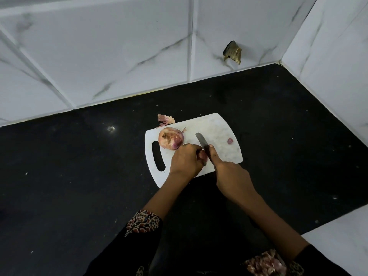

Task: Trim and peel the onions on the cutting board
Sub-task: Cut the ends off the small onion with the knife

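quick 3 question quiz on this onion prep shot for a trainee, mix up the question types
1. True or false: the knife is in the right hand.
2. Where do the loose peels lie? A) on the counter by the cutting board's far corner B) in a bowl
3. Fill in: the left hand holds a small ____ against the blade.

Key: 1 true; 2 A; 3 onion

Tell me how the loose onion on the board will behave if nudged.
The onion is round and sits free on the flat cutting board, so it would probably roll. Its dry, flaking skin may slip or tear under fingers. It looks solid, likely firm.
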`<state>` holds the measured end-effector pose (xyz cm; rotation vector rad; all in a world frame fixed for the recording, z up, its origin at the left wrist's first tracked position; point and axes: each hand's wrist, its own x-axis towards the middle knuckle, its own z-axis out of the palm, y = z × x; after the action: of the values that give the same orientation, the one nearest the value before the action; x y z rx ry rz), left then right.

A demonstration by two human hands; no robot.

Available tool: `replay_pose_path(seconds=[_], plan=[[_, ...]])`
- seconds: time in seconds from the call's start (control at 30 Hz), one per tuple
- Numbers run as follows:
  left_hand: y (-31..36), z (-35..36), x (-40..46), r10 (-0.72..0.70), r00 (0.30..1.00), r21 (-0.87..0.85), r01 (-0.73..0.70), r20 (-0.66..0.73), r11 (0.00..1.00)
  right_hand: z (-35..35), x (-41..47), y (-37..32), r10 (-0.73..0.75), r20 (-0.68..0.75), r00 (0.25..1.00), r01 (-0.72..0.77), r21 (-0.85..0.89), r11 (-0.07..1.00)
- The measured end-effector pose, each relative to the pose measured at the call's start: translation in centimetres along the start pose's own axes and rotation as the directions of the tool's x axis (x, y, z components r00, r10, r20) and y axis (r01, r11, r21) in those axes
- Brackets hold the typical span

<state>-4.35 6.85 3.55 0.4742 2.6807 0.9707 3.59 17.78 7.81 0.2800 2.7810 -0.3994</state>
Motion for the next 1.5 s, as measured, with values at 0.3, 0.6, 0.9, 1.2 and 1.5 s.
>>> replay_pose_path(seconds=[0.3, 0.6, 0.9, 1.2, 1.5], plan=[[-0.1, 0.1, -0.1, -0.010, 1.000, -0.022, 0.009, -0.005, 1.000, 0.4, 0.2, -0.2, 0.006, -0.012, 1.000, -0.006, -0.021, 1.000], [-0.2, -0.3, 0.2, -0.005, 1.000, -0.050, 0.005, 0.005, 0.999, 0.7, 0.5, -0.3, -0.002, -0.009, 1.000, 0.002, -0.054, 0.999], [-0.5, -1.7, 1.8, -0.056, 0.986, -0.051, 0.065, 0.160, 0.997, 0.5, -0.2, -0.1, -0.008, -0.019, 1.000, 0.008, -0.036, 0.999], [-0.2, 0.4, -1.1, 0.155, 0.984, 0.250, -0.130, -0.084, 0.960, -0.1, -0.2, 0.0, -0.014, -0.007, 1.000, 0.014, -0.015, 1.000], [-0.5, -0.2, 0.6, 0.007, 0.997, 0.077, -0.001, -0.076, 0.997, -0.1, 0.8, -0.6, -0.032, -0.024, 0.999, 0.031, -0.047, 0.998]])
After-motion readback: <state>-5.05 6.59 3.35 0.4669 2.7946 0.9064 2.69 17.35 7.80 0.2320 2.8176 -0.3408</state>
